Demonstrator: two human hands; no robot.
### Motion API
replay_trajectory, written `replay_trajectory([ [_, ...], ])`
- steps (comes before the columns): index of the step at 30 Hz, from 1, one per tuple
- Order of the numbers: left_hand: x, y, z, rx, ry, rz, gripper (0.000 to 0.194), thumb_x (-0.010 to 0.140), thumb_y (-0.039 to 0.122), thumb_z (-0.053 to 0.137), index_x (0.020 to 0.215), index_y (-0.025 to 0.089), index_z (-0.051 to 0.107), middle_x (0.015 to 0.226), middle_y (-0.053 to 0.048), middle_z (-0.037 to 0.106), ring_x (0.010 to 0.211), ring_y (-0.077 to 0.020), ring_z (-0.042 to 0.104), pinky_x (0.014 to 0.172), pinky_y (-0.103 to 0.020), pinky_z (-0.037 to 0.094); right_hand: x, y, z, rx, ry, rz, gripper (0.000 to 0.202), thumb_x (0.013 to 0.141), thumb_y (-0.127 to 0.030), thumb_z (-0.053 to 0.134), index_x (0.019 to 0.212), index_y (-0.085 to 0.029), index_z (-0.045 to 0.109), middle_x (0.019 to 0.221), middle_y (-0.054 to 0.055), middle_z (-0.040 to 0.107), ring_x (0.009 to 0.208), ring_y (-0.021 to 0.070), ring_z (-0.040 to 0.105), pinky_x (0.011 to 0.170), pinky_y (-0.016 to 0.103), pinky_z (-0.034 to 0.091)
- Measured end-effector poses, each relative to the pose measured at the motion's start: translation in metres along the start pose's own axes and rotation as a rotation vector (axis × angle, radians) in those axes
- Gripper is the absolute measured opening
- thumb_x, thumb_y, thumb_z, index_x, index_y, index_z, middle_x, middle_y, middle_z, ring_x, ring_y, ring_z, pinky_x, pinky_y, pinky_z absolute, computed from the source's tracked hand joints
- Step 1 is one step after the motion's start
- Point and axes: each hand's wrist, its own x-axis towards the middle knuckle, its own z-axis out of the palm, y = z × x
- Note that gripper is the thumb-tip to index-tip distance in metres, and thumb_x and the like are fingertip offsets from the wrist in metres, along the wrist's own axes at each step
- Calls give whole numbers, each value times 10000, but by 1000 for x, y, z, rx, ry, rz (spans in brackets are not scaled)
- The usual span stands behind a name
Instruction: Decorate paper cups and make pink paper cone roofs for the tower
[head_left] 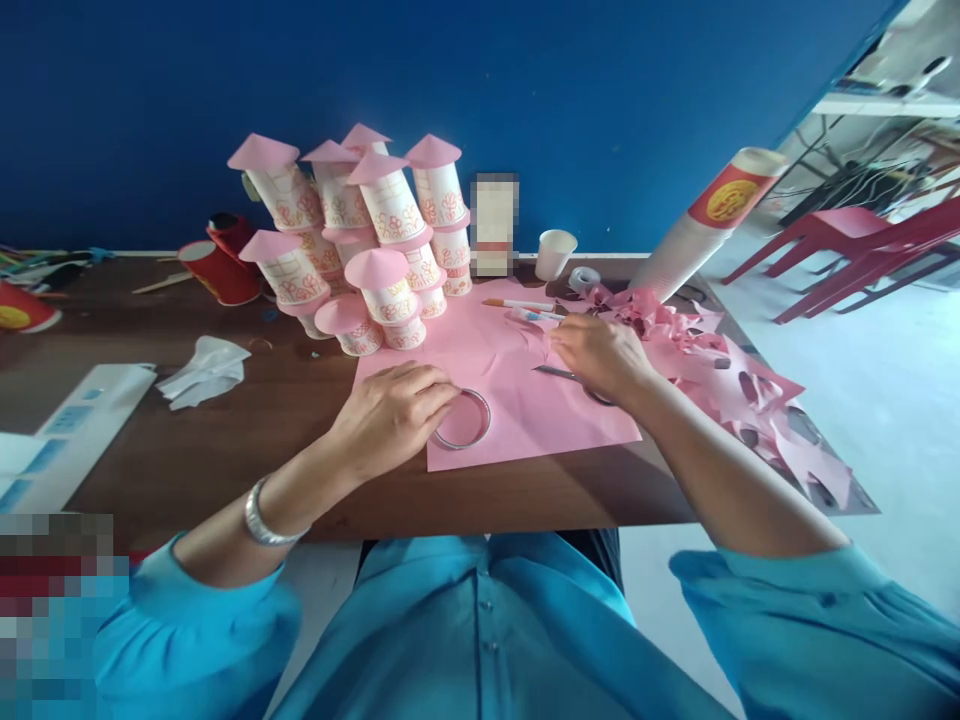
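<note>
My left hand (pixel 397 418) is closed, with its fingertips on the left edge of a thin, flat ring (pixel 463 447). The ring is over a pink paper sheet (pixel 525 430). My right hand (pixel 604 355) is closed above the sheet's right part, fingertips by the end of a white marker (pixel 534 314); what they grip, if anything, is hidden. Scissors (pixel 556 372) lie below this hand, their handles partly covered by it. An orange-and-white marker (pixel 517 304) lies just behind. Beyond the sheet's left part stand stacked paper cups with drawings (pixel 390 212) and pink cone roofs (pixel 376 268).
Pink paper scraps (pixel 739 385) spread along the right edge. A tall stack of cups (pixel 686 250) leans there, near a white cup (pixel 555 255) and a tape roll (pixel 584 280). Red cups (pixel 210 272), a crumpled tissue (pixel 204 372) and a white package (pixel 94 420) are left.
</note>
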Motion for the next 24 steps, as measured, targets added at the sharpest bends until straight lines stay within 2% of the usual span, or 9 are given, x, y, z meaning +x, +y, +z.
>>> replay_trajectory([
  [2,16,-2,11,-36,16,8,184,1041,193,598,1028,194,782,982,-42,789,865,-182,737,701,-297,552,24,18,3,41,-62,171,321,1040,-241,495,1115,-182,802,1244,125,770,1103,297,708,781,333,520],
  [4,32,-9,26,-95,22,-33,178,1034,204,609,1010,188,784,962,-48,782,864,-184,739,669,-280,544,43,29,8,68,-128,281,325,1028,-229,501,1134,-207,807,1303,138,754,1167,327,697,849,360,538],
  [8,51,-31,60,-243,82,-159,132,973,141,654,994,172,780,999,-67,787,878,-186,745,717,-283,568,60,36,19,72,-140,308,232,957,-164,594,1046,-153,808,1271,195,759,1204,372,681,885,400,549],
  [12,52,-47,81,-388,165,-237,126,940,121,662,974,177,769,922,-44,772,758,-146,694,733,-285,576,59,40,25,82,-78,313,236,956,-155,569,1046,-145,788,1263,202,757,1244,365,660,901,400,546],
  [15,47,-52,84,-512,250,-318,87,942,213,704,989,183,771,925,-45,762,728,-131,674,706,-273,574,51,43,25,162,82,316,260,984,-248,561,1155,-184,745,1226,169,767,1166,334,693,888,404,551],
  [17,44,-52,82,-634,289,-397,198,925,320,757,1071,186,768,994,-63,773,758,-132,691,695,-264,580,45,40,25,413,252,222,227,961,-295,610,1133,-219,737,1076,116,796,983,284,729,827,381,560],
  [19,43,-49,79,-778,301,-474,403,883,419,809,1207,190,736,1073,-86,782,783,-135,708,680,-260,588,40,30,26,729,316,62,190,935,-351,663,1042,-219,749,953,82,795,830,232,719,761,351,565],
  [21,43,-46,76,-902,290,-520,545,848,475,837,1289,183,704,1095,-104,789,778,-141,721,654,-259,591,35,16,27,953,243,-55,245,901,-432,724,986,-207,768,875,65,779,735,199,693,697,331,562],
  [24,42,-42,71,-954,234,-530,398,894,479,790,1130,159,775,981,-106,808,737,-149,726,616,-260,585,32,-4,28,1200,94,-62,373,836,-550,804,945,-194,792,735,31,726,610,160,644,591,300,542],
])
